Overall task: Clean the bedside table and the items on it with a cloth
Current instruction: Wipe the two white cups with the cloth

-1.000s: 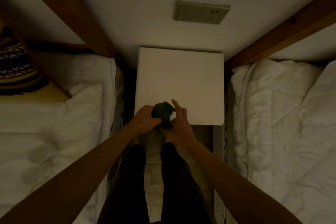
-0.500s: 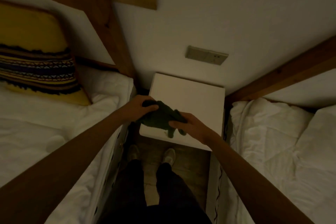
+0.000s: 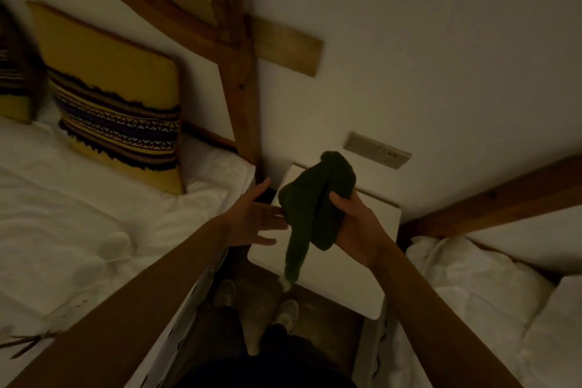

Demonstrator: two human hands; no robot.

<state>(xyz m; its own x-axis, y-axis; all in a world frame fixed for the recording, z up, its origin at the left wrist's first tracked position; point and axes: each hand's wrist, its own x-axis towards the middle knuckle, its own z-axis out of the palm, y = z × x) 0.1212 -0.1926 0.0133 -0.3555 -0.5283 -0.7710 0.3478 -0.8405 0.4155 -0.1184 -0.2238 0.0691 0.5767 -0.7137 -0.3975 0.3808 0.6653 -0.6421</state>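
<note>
A dark green cloth point(image 3: 318, 198) hangs bunched above the white bedside table point(image 3: 346, 277), one corner with a white tag dangling down toward the table's near edge. My right hand point(image 3: 356, 224) grips the cloth from the right side, fingers curled round its bulk. My left hand point(image 3: 255, 217) is spread flat just left of the cloth, fingers straight, holding nothing; whether its fingertips touch the cloth I cannot tell. No items show on the tabletop.
A white bed point(image 3: 78, 224) with a yellow patterned cushion point(image 3: 116, 104) lies to the left. Another white bed point(image 3: 491, 309) is on the right. Wooden headboard beams point(image 3: 236, 72) and a wall socket plate point(image 3: 378, 149) are behind the table. My shoes point(image 3: 285, 315) stand on the floor below.
The cloth has been lifted off the tabletop. My left hand has let go of it and spread out; my right hand alone holds it. The camera has tilted up and left.
</note>
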